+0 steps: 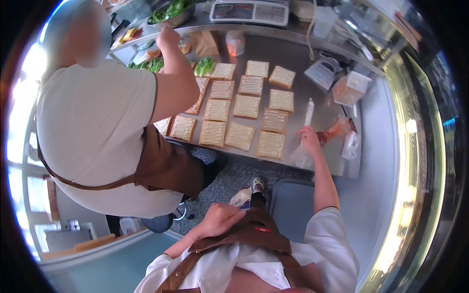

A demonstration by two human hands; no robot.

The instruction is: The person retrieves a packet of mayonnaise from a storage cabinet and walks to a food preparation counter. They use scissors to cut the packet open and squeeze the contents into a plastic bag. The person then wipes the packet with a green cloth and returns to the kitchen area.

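My left hand (pixel 221 218) is closed on a white and blue packet (pixel 242 199), low in front of my brown apron. On the right part of the steel table, my right hand (pixel 310 140) holds a clear plastic piping bag (pixel 309 111) with a little white filling in its upper end. Beside that hand lies another bag with reddish-orange sauce (pixel 336 129). Rows of sliced bread (pixel 244 106) with zigzag lines of pale sauce cover the middle of the table. Green lettuce (pixel 203 66) rests on slices at the far left.
A co-worker (pixel 99 135) in a brown apron stands at my left, one hand raised near a metal bowl of greens (pixel 170 14). A white kitchen scale (pixel 249 13) stands on the raised shelf. Bread in a plastic bag (pixel 348 91) sits at the right. A grey bin (pixel 291 208) stands below the table.
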